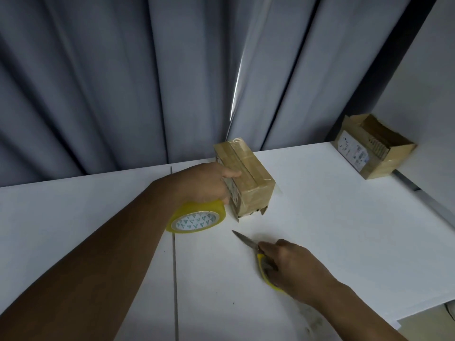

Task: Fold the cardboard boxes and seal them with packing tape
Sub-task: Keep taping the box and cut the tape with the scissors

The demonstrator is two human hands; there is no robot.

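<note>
One white table (320, 217) bears two brown cardboard boxes: a taped-shut box (248, 178) and, far right of it, an open box (354, 150). Touching the taped-shut box, the left hand (204, 183) curls round one yellow tape roll (197, 220). In front, the right hand (295, 264) grips one yellow-handled scissors (245, 239).

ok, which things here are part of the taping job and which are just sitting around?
In the job: taped brown cardboard box, yellow packing tape roll in left hand, yellow-handled scissors in right hand.
Lying about: open brown cardboard box far right, untouched; grey curtain.
</note>
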